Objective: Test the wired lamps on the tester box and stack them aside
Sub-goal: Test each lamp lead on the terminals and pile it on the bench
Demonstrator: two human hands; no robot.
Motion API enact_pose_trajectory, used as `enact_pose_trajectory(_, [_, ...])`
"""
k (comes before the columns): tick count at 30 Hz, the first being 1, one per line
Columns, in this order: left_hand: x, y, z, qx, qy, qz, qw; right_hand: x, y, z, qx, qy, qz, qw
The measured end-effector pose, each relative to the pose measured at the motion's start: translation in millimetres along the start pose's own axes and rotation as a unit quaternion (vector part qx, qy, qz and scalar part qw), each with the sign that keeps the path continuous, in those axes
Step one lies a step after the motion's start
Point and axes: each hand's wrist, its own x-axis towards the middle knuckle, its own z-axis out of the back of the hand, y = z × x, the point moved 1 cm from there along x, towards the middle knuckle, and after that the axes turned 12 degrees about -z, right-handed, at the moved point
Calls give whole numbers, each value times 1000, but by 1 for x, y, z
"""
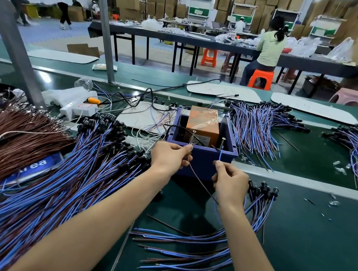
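Reaching toward the tester box (pixel 202 159), left hand (pixel 169 157) is held with brown wire (pixel 201 182) pinched in curled fingers | right hand (pixel 230 184) is held near, blue wire (pixel 220 156) pinched upright.
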Motion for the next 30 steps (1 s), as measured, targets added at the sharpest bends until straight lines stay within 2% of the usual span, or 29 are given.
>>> enact_pose_trajectory(10, [-2,-4,1,-68,32,34,997,1,-1,0,5,4,7,1000])
enact_pose_trajectory(30, [-6,-8,2,-38,52,16,998,6,-9,0,12,7,3,1000])
